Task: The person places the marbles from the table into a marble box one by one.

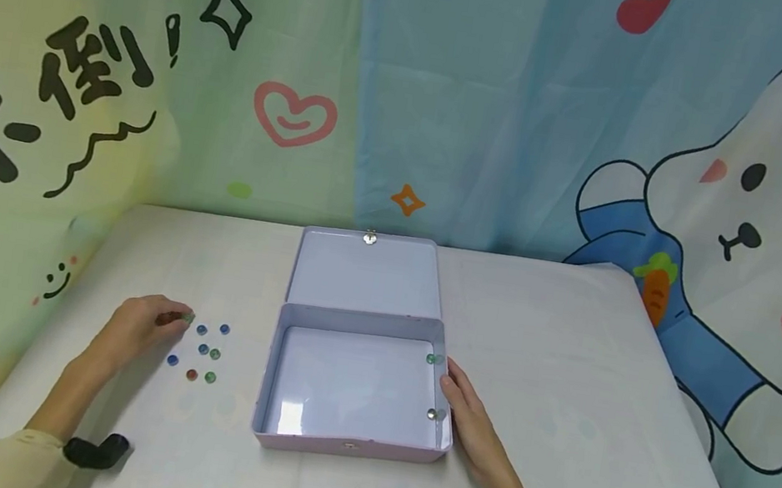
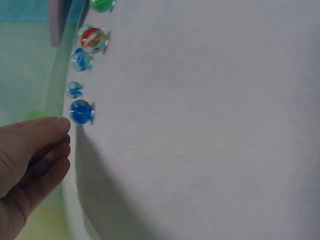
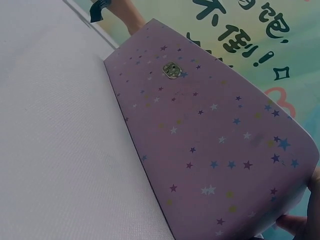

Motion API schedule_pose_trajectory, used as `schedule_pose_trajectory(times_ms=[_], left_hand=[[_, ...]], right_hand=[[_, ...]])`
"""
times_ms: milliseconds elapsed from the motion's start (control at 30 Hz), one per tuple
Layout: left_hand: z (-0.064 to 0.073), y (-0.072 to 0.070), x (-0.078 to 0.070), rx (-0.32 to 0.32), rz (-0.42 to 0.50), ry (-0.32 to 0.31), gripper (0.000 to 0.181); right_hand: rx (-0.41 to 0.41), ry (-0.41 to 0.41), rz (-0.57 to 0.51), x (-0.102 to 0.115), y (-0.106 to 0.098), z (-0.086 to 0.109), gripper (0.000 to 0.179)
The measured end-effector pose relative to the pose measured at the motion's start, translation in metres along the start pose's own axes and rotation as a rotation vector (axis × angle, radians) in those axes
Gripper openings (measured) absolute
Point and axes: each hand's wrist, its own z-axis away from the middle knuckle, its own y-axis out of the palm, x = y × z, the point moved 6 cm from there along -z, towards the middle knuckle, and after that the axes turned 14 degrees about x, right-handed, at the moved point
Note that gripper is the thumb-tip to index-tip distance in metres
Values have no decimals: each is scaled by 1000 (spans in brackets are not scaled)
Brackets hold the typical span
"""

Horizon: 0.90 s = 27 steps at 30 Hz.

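Observation:
My left hand (image 1: 144, 323) pinches a small green glass marble (image 1: 189, 317) between thumb and fingertips; in the left wrist view the fingers hide it. Several loose marbles lie close by on the white cloth, among them a blue marble (image 2: 81, 111), a red swirled marble (image 2: 93, 40) and a green marble (image 1: 210, 377). Fairly straight fingers of my right hand (image 1: 474, 421) rest against the outer right wall of a lilac, star-patterned box (image 3: 210, 130). Its lid (image 1: 367, 274) is raised at the back. Inside, a green marble (image 1: 431, 359) and a clear marble (image 1: 431, 414) sit along the right wall.
White cloth (image 1: 569, 372) covers the table. A printed curtain (image 1: 450, 101) hangs behind its far edge and along the left side. Black camera mounts, such as the left one (image 1: 96, 451), sit on both wrists. A metal clasp (image 3: 172, 70) juts from the box's front.

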Motion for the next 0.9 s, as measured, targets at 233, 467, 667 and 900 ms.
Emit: schedule_pose_trajectory(times_ms=[233, 467, 667, 900], left_hand=[[-8, -28, -32, -162, 30, 194, 22], [-29, -51, -91, -176, 93, 351, 21], [-53, -59, -149, -67, 137, 435, 22], [-88, -56, -218, 82, 174, 569, 19]], right_hand=[[-9, 32, -2, -4, -2, -2, 63], [-4, 16, -9, -1, -1, -3, 63], [-3, 14, -4, -1, 0, -2, 62], [-1, 13, -6, -2, -1, -2, 62]])
